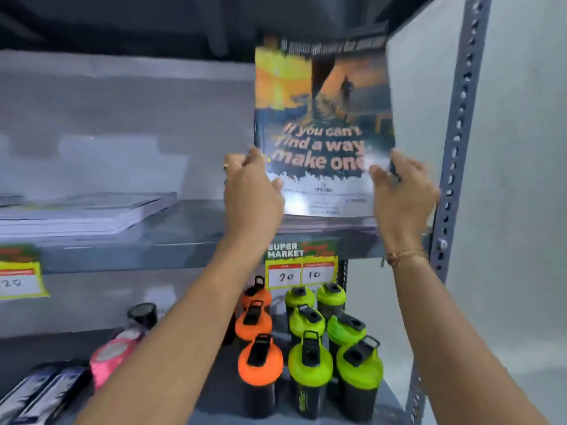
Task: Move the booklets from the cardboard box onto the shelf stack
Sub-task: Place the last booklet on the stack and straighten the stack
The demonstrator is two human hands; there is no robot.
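Note:
A glossy booklet [322, 118] with an orange-and-dark cover reading "If you can't find a way, make one" is held upright over the right end of the grey metal shelf [184, 234]. My left hand [250, 191] grips its lower left edge and my right hand [402, 191] grips its lower right edge. Its bottom edge rests on or just above a low stack of booklets [325, 223] lying on the shelf. The cardboard box is out of view.
A second flat stack of white-edged booklets [92, 213] lies at the shelf's left. A perforated steel upright [457, 142] stands just right of my right hand. Below are orange [260, 363] and green shaker bottles [310, 366], a pink bottle [113, 357] and price tags [302, 265].

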